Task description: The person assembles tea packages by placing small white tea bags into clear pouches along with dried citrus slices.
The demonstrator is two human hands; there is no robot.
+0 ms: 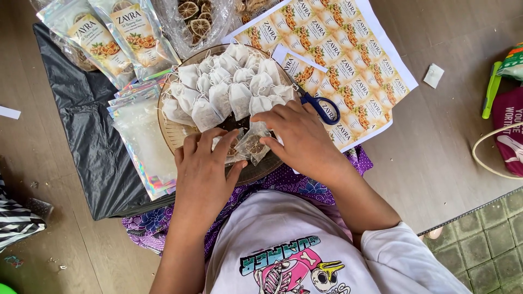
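Observation:
A round brown plate (pixel 170 136) rests on my lap, piled with several small white filter sachets (pixel 229 87). My left hand (pixel 204 171) and my right hand (pixel 299 136) meet at the plate's near side. Both pinch a small clear sachet (pixel 251 146) that holds a dried citrus slice. The left fingers grip its left part, the right fingers its upper right corner. Blue-handled scissors (pixel 325 109) lie by the plate, partly hidden behind my right hand.
Shiny empty pouches (pixel 143 139) lie stacked left of the plate on a black plastic bag (pixel 87 125). Labelled filled pouches (pixel 114 35) and a clear bag of dried citrus slices (pixel 196 22) lie beyond. A sticker sheet (pixel 348 60) lies at right. Purple patterned cloth (pixel 305 185) covers my lap.

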